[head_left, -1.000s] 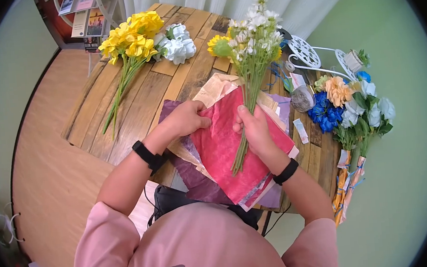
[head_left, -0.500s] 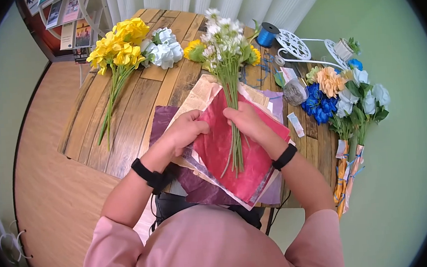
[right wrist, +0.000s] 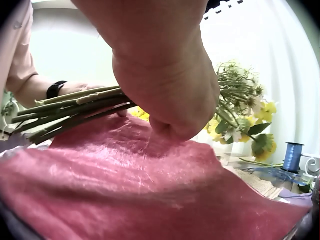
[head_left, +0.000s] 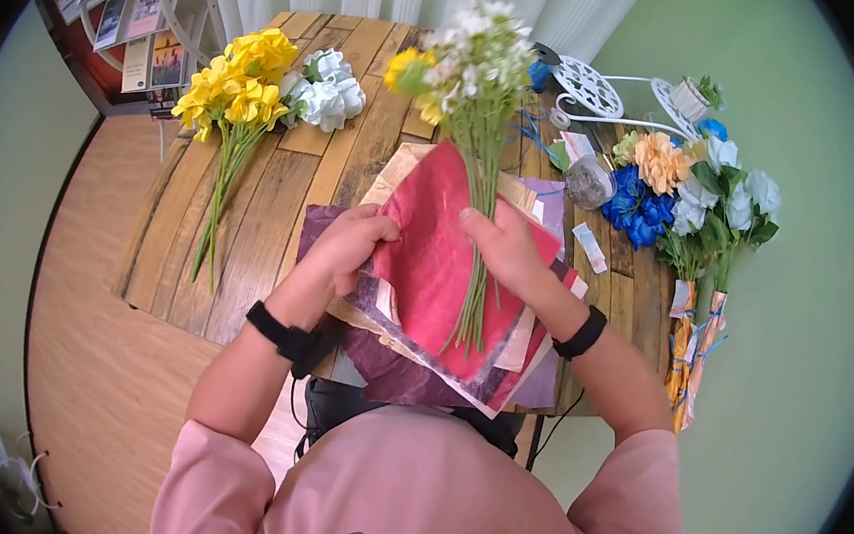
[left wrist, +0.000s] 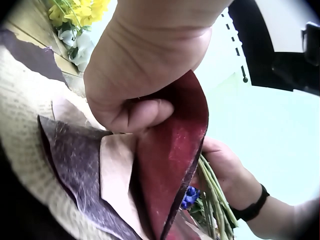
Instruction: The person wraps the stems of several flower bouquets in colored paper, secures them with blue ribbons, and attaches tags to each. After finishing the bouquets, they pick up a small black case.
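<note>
My left hand (head_left: pixel 357 242) pinches the left edge of a crimson wrapping paper sheet (head_left: pixel 427 267), bending it up in the left wrist view. My right hand (head_left: pixel 508 249) grips a bunch of green stems (head_left: pixel 469 314) topped with small white flowers (head_left: pixel 481 57) and yellow sunflowers (head_left: pixel 406 68). The bunch lies over the crimson sheet, its blooms pointing away from me. Beneath that sheet are more papers: dark purple paper (head_left: pixel 395 370), cream printed paper (head_left: pixel 400 174) and lilac paper (head_left: pixel 549 202). In the right wrist view the crimson paper (right wrist: pixel 150 185) spreads under the right hand.
Yellow flowers (head_left: pixel 247 85) and pale blue flowers (head_left: pixel 329 99) lie on the wooden table (head_left: pixel 262 210) at left. On the right are a twine ball (head_left: pixel 589 184), blue ribbon spool (right wrist: pixel 293 157), white metal stand (head_left: pixel 589 89) and blue-and-peach flowers (head_left: pixel 662 188) with wrapped stems.
The crimson sheet has been lifted and curved off the stack, baring papers beneath. The bunch swung left and upright, then back right with its blooms raised. The left hand has kept to the sheet's edge.
</note>
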Demonstrator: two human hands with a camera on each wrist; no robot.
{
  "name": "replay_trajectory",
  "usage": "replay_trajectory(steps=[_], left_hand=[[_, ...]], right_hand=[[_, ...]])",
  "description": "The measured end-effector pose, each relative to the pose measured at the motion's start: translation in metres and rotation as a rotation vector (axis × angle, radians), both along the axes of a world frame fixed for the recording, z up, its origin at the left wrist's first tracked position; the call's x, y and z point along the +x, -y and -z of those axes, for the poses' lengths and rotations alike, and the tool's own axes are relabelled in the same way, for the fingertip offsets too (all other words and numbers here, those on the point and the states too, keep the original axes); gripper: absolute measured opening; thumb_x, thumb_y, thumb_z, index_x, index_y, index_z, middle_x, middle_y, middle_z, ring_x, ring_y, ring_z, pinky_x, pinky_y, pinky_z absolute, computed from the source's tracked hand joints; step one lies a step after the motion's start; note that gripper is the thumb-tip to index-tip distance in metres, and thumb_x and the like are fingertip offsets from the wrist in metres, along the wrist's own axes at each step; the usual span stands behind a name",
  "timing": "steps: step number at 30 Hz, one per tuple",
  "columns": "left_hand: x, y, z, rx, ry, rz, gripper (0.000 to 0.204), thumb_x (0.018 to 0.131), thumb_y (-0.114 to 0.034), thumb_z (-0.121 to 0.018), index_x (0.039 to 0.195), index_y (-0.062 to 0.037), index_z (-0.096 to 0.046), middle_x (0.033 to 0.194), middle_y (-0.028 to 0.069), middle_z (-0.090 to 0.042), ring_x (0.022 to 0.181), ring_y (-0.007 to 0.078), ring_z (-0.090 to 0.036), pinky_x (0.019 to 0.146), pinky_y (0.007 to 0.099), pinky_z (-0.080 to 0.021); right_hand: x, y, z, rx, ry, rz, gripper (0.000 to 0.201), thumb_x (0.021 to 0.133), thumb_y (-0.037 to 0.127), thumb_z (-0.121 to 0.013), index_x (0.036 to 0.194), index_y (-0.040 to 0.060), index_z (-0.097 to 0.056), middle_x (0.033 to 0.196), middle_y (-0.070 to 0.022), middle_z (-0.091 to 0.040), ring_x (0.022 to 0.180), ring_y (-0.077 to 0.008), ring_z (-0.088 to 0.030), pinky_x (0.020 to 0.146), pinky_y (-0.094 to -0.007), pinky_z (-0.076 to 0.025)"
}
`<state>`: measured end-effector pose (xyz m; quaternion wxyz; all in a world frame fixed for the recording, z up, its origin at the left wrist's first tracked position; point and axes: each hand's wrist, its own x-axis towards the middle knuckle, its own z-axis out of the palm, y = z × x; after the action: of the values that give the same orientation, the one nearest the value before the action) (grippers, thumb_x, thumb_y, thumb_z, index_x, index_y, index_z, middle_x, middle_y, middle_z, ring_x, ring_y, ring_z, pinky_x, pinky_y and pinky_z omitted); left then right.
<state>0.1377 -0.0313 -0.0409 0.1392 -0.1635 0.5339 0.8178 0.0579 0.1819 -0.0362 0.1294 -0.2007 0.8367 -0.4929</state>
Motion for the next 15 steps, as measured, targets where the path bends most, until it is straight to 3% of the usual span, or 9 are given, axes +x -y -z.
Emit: replay_trajectory(steps=[3, 5, 6, 7, 8, 9, 11, 12, 15], left_hand=[[0.021, -0.008, -0.003, 0.047, -0.016, -0.06, 0.029, 0.08, -0.003, -0.061, 0.108, 0.0043, -0.056, 0.095, 0.0108, -0.065, 0.08, 0.0195, -0.065, 0.072, 0.0306, -0.054], [0.034, -0.017, -0.002, 0.036, -0.027, -0.059, 0.03, 0.081, -0.002, -0.061, 0.109, 0.0054, -0.055, 0.096, 0.012, -0.065, 0.081, 0.0199, -0.065, 0.073, 0.0309, -0.054], [0.041, -0.02, 0.001, -0.02, -0.045, -0.082, 0.03, 0.081, -0.002, -0.061, 0.11, 0.0028, -0.054, 0.095, 0.0098, -0.064, 0.081, 0.0176, -0.064, 0.074, 0.0296, -0.053], [0.047, -0.023, 0.004, -0.075, -0.063, -0.107, 0.03, 0.082, -0.002, -0.062, 0.111, 0.0003, -0.054, 0.095, 0.0077, -0.064, 0.081, 0.0152, -0.063, 0.075, 0.0282, -0.053], [0.052, -0.026, -0.004, -0.199, -0.033, -0.049, 0.036, 0.081, -0.003, -0.062, 0.115, 0.0004, -0.052, 0.097, 0.0065, -0.064, 0.08, 0.0129, -0.062, 0.071, 0.0263, -0.051], [0.055, -0.027, -0.002, -0.209, -0.032, -0.039, 0.036, 0.081, -0.003, -0.062, 0.115, 0.0004, -0.052, 0.097, 0.0065, -0.064, 0.08, 0.0129, -0.062, 0.071, 0.0263, -0.051], [0.059, -0.03, 0.01, -0.191, -0.076, 0.053, 0.043, 0.08, -0.004, -0.063, 0.121, 0.0013, -0.051, 0.1, 0.0048, -0.064, 0.078, 0.0108, -0.062, 0.065, 0.0239, -0.049], [0.059, -0.033, 0.027, -0.178, -0.165, 0.022, 0.049, 0.079, -0.004, -0.062, 0.126, 0.0023, -0.048, 0.101, 0.0042, -0.064, 0.08, 0.0104, -0.061, 0.067, 0.024, -0.049], [0.059, -0.031, 0.008, -0.335, -0.049, 0.101, 0.052, 0.079, -0.002, -0.059, 0.129, 0.0029, -0.047, 0.105, 0.0054, -0.063, 0.085, 0.0113, -0.06, 0.075, 0.0252, -0.049]], right_hand=[[-0.007, -0.001, -0.005, -0.047, -0.032, 0.023, 0.03, 0.094, 0.028, -0.057, 0.088, -0.0014, -0.057, 0.07, -0.0108, -0.057, 0.07, -0.0173, -0.056, 0.066, -0.0381, -0.047], [-0.008, 0.001, -0.007, -0.024, -0.032, 0.026, 0.034, 0.092, 0.031, -0.057, 0.091, -0.0032, -0.058, 0.075, -0.0166, -0.062, 0.074, -0.0261, -0.063, 0.07, -0.0417, -0.048], [-0.012, 0.003, 0.002, -0.036, -0.031, 0.04, 0.034, 0.092, 0.031, -0.057, 0.091, -0.0032, -0.058, 0.075, -0.0166, -0.062, 0.074, -0.0261, -0.063, 0.07, -0.0417, -0.048], [-0.016, 0.006, 0.016, 0.072, -0.032, 0.07, 0.038, 0.091, 0.033, -0.057, 0.093, -0.0048, -0.059, 0.08, -0.0215, -0.064, 0.08, -0.0332, -0.064, 0.073, -0.0445, -0.049], [-0.016, 0.011, 0.021, 0.18, -0.031, 0.098, 0.042, 0.09, 0.035, -0.057, 0.095, -0.0064, -0.059, 0.085, -0.0264, -0.066, 0.086, -0.0403, -0.066, 0.077, -0.0474, -0.049], [-0.016, 0.014, 0.026, 0.17, -0.028, 0.107, 0.042, 0.09, 0.035, -0.057, 0.095, -0.0064, -0.059, 0.085, -0.0264, -0.066, 0.086, -0.0403, -0.066, 0.077, -0.0474, -0.049], [-0.013, 0.02, 0.028, 0.286, 0.024, 0.08, 0.047, 0.089, 0.037, -0.058, 0.096, -0.0092, -0.06, 0.091, -0.0336, -0.064, 0.095, -0.0484, -0.062, 0.082, -0.0511, -0.048], [-0.015, 0.021, 0.032, 0.28, 0.028, 0.084, 0.047, 0.089, 0.037, -0.058, 0.096, -0.0092, -0.06, 0.091, -0.0336, -0.064, 0.095, -0.0484, -0.062, 0.082, -0.0511, -0.048], [-0.016, 0.022, 0.041, 0.277, -0.03, 0.066, 0.047, 0.089, 0.037, -0.058, 0.094, -0.0098, -0.059, 0.089, -0.0337, -0.064, 0.092, -0.0476, -0.063, 0.082, -0.0511, -0.048]])
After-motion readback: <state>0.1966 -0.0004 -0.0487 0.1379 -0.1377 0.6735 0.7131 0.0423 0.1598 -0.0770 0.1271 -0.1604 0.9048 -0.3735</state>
